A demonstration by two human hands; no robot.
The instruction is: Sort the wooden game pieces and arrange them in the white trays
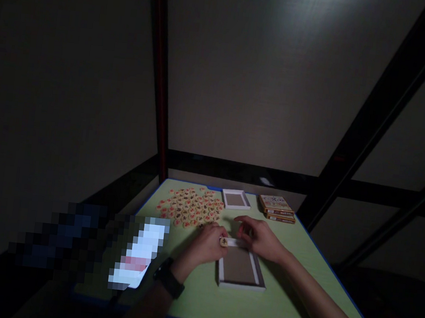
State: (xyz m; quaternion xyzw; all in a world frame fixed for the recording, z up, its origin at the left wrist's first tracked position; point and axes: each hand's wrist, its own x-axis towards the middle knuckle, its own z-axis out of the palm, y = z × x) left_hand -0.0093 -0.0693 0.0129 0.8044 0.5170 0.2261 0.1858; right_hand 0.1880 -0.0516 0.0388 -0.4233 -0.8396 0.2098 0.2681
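Note:
My left hand [209, 243], with a dark watch on its wrist, is at the near box's far left corner. Its fingers pinch a round Chinese chess piece [224, 242] with a dark character. This shallow white cardboard box [241, 286] has a brown bottom and lies on the green table. Over its far right corner is my right hand [259, 236], fingers bent and apart, the index finger stretched to the left; I see nothing held in it. Just beyond my left hand spreads a pile of Chinese chess pieces [192, 208], with red and dark characters.
A second shallow white box [235, 200] lies at the table's back edge. To its right, printed boxes [276, 206] are stacked. A lit phone [139, 255], partly blurred, is at the left edge. The green table [280, 308] has a blue rim, with walls behind and left.

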